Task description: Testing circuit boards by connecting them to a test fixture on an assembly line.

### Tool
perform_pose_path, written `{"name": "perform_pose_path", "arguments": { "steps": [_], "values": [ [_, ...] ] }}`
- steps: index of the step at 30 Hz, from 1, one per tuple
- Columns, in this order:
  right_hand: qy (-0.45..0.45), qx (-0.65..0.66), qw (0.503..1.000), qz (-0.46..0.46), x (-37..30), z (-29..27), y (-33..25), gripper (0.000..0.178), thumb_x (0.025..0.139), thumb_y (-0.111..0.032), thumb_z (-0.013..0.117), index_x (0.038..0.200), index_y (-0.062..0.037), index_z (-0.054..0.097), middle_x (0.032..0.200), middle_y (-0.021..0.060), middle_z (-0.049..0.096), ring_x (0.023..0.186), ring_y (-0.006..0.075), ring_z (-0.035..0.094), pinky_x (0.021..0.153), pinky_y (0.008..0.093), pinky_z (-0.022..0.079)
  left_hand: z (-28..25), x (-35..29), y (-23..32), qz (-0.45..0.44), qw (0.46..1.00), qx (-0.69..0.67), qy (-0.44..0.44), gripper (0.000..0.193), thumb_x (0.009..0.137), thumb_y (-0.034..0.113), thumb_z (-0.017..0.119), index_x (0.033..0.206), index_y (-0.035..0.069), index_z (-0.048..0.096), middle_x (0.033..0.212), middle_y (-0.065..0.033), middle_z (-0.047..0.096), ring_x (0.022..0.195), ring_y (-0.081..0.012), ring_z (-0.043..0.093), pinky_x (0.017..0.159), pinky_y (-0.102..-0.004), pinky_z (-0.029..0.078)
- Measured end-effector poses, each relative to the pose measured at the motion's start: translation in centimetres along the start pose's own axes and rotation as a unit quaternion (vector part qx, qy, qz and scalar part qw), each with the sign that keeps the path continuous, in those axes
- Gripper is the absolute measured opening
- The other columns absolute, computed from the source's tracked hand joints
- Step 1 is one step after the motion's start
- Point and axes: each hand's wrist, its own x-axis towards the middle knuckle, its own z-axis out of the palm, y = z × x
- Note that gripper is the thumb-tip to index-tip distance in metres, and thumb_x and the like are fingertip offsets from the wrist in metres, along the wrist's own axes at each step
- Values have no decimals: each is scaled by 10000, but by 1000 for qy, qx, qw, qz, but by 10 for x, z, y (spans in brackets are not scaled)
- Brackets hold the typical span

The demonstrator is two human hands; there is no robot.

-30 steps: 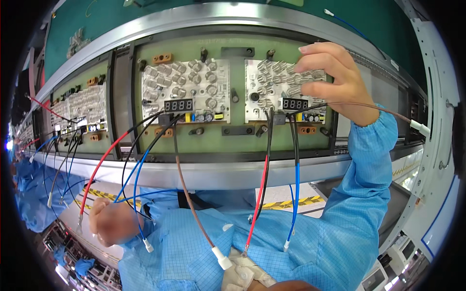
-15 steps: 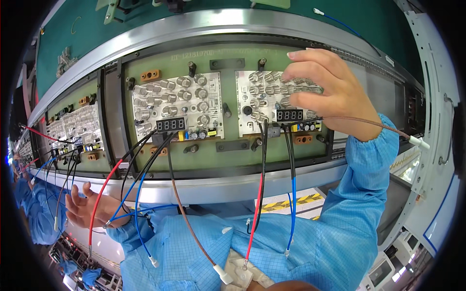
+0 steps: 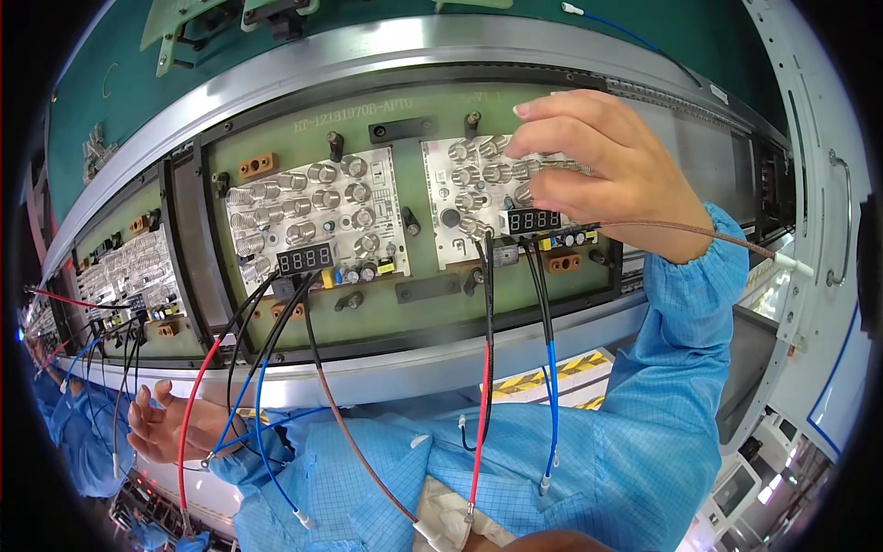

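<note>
My right hand (image 3: 612, 166) is over the right side of a white circuit board (image 3: 440, 201), fingers bent and apart above its metal coil springs (image 3: 467, 175). Its palm and fingers hide part of the springs; whether a fingertip touches one I cannot tell. A four-digit display (image 3: 533, 220) sits at the board's lower edge. A brown wire (image 3: 681, 227) with a white end crosses my right wrist. Low on the left, my left hand (image 3: 184, 425) has its fingers loosely spread, beside a red wire (image 3: 190, 405) and blue wires (image 3: 241, 391). It appears to hold nothing.
Another similar board with a display (image 3: 304, 258) lies left in the same green fixture (image 3: 418, 198). Further left is another fixture with a board (image 3: 133, 262). A metal rail (image 3: 368, 379) runs along the near side. Green fixtures (image 3: 175, 37) stand on the far green surface.
The view has shifted and tilted slightly, so the boards appear further left. My right hand stays over the right board, fingers still apart. My left hand has barely changed.
</note>
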Motion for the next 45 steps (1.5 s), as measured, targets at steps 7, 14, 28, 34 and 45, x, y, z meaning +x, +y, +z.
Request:
{"name": "perform_pose_path", "arguments": {
  "steps": [7,14,28,34,45],
  "values": [
    [-4,-39,999,6,4,-1,-4,213,580,-91,706,736,-82,561,1050,39,570,1070,280,534,842,407,464,18,-1,3,29,999,41,18,406,920,281,478,1250,61,391,1135,-171,503,1019,-314,504,682,-420,482],
    [-5,-81,997,-9,3,0,-5,233,550,-108,725,727,-88,574,1032,24,567,1059,250,535,883,413,465,-25,4,-18,-132,976,-114,128,404,951,338,336,926,-6,547,936,-112,597,931,-264,554,657,-422,485],
    [67,-22,997,29,-8,-19,11,172,712,-156,673,678,-32,558,775,68,556,790,243,560,665,354,435,-5,-6,-11,40,995,-14,-89,553,896,299,542,1316,23,310,1106,-199,492,993,-293,517,766,-362,489],
    [182,146,931,281,-72,-28,28,460,927,-324,447,594,-15,519,550,57,481,494,124,435,461,266,294,-17,15,27,-2,986,95,-140,278,821,187,616,1009,16,503,846,-104,589,791,-227,561,716,-361,463],
    [17,398,728,559,-147,-7,-36,502,925,-512,389,914,-39,557,592,86,571,409,185,537,333,273,368,-22,26,80,48,912,140,-382,184,689,56,595,862,105,636,885,-63,630,930,-263,599,831,-403,460]
  ]
}}
